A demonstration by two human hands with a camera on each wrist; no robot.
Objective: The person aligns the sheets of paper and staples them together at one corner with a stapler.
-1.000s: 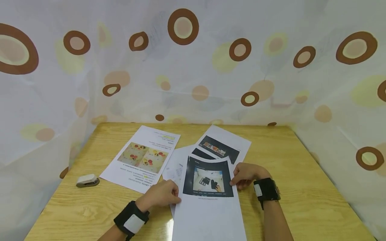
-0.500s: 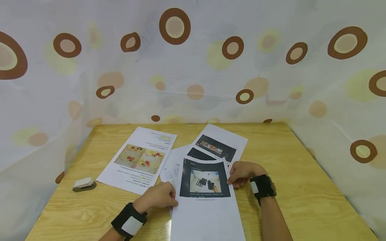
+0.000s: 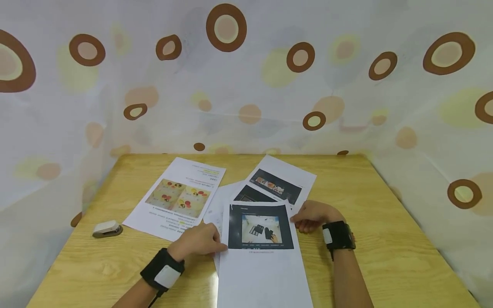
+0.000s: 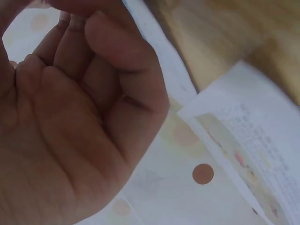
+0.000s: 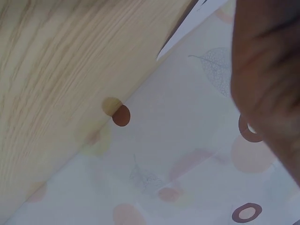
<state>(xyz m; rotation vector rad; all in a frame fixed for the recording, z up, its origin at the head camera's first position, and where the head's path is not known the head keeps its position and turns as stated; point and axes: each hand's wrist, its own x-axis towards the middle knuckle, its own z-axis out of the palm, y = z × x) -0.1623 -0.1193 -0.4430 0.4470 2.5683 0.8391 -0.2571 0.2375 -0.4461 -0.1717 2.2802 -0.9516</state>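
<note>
A printed sheet of paper (image 3: 263,273) with a dark picture near its top lies in front of the person in the head view. The left hand (image 3: 200,240) pinches its left edge; curled fingers of this hand (image 4: 84,112) fill the left wrist view. At the sheet's right edge, the right hand (image 3: 316,214) pinches near the upper corner with curled fingers. Only part of the right hand (image 5: 269,75) shows in the right wrist view. Beneath the sheet's top lie another printed sheet (image 3: 283,179) with dark pictures and a paler sheet (image 3: 224,199), both partly covered.
To the left, a printed page (image 3: 179,199) with a colour food-like picture lies at a slant. A small white and grey stapler (image 3: 107,229) rests on the wooden table (image 3: 385,256) near the left edge. A patterned curtain (image 3: 246,85) stands around the table's back and sides.
The front sheet's top edge, curved before, now looks flatter and straighter. Both hands have stayed at its sides with only slight shifts. The head view has moved a little.
</note>
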